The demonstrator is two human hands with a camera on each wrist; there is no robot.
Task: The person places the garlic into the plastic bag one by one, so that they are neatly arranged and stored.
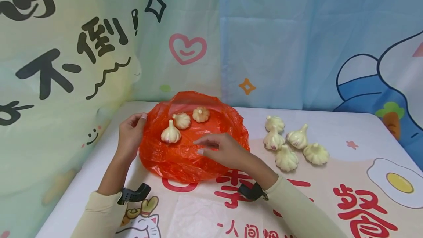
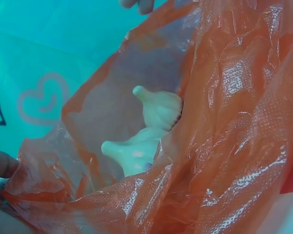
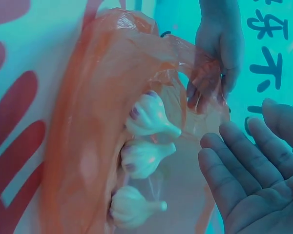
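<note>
A red plastic bag (image 1: 198, 157) lies spread open on the table, its rim standing up at the back. Three garlic bulbs (image 1: 170, 132) sit inside it, toward the left and back. My left hand (image 1: 130, 133) pinches the bag's left edge between thumb and fingers; the right wrist view also shows that hand (image 3: 219, 53) at the plastic. Over the bag's front right part is my right hand (image 1: 226, 151), fingers extended and holding nothing. In the right wrist view its palm and spread fingers (image 3: 239, 175) face the garlic.
To the right of the bag, several garlic bulbs (image 1: 297, 137) lie grouped on the printed tablecloth (image 1: 330, 194). A printed curtain (image 1: 264, 47) hangs right behind the table's back edge. Black straps (image 1: 133, 194) circle both wrists.
</note>
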